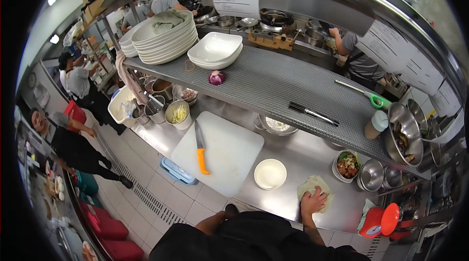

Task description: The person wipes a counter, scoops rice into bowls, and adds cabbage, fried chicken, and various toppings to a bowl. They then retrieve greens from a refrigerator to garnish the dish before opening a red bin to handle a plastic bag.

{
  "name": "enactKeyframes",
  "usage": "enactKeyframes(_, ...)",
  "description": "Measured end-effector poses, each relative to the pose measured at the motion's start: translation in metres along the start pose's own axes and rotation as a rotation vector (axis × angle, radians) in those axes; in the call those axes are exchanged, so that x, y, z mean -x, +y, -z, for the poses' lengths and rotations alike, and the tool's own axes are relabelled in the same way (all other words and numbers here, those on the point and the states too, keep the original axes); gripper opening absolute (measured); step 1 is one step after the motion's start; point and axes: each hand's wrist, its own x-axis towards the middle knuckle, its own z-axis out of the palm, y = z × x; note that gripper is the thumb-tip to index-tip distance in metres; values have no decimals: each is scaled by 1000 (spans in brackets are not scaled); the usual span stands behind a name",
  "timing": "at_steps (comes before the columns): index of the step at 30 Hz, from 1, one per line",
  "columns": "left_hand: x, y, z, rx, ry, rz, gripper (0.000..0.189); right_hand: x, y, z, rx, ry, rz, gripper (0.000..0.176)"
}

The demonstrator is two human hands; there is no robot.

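My right hand [312, 201] rests on a crumpled pale cloth [320, 185] on the steel counter [293, 156], fingers curled over it. Only my left forearm [210, 223] shows near my dark top; the hand itself is hidden. An empty white bowl [270, 173] stands just left of the cloth. Further left lies a white cutting board [229, 153] with an orange-handled knife [201, 156] on it. A bowl of mixed chopped food [347, 165] sits to the right of the cloth.
A mesh shelf [273, 85] above the counter carries stacked plates [163, 41], white square bowls [215, 50], a half red onion [217, 77], tongs [312, 113] and green-handled scissors [376, 100]. Steel bowls [371, 175] stand at right. Other people [73, 139] move in the left aisle.
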Motion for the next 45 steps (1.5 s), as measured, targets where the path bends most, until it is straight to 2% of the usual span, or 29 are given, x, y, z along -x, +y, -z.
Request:
enactKeyframes(8, -17, 4, 7, -224, 77, -51, 29, -2, -3, 10, -39, -45, -36, 46)
enactKeyframes(10, -24, 1, 4, -300, 126, -84, 28, -1, -1, 7, -43, -45, 19, 46)
enactKeyframes(14, -50, -3, -2, -520, 260, -156, 26, 1, 3, -2, -29, -26, -6, 47)
enactKeyframes(16, -58, -5, -5, -427, 356, -180, 25, 2, 1, 2, 36, -35, 19, 47)
enactKeyframes(17, -57, -7, -3, -342, 412, -204, 26, 6, -12, 17, 17, -57, 93, 47)
enactKeyframes(18, 24, 54, 13, 51, 358, 152, 28, 10, -22, 31, 0, -69, 148, 47)
enactKeyframes(20, 29, 56, 11, 38, 381, 134, 29, 10, -22, 27, -14, -74, 199, 47)
enactKeyframes(23, 10, 37, 3, 128, 550, 66, 37, 6, -3, 6, -24, -62, 231, 47)
enactKeyframes(27, -7, 13, -8, 186, 563, 69, 38, 2, 4, -10, -49, -55, 273, 47)
enactKeyframes(30, 4, 16, -10, 237, 581, 123, 39, 3, 3, -12, -66, -51, 299, 47)
enactKeyframes(33, 36, 38, -6, 307, 464, 168, 39, 2, 7, -16, -79, -45, 324, 46)
enactKeyframes(35, 23, 35, -8, 186, 481, 123, 40, 0, 7, -19, -88, -39, 341, 46)
enactKeyframes(39, 20, 35, -12, 141, 420, 150, 41, 2, 8, -18, -103, -32, 367, 46)
enactKeyframes(41, 2, 20, -22, 195, 573, 95, 42, 3, 6, -15, -110, -33, 383, 46)
enactKeyframes(45, -8, 12, -23, 194, 543, 115, 43, 3, 4, -13, -137, -36, 415, 46)
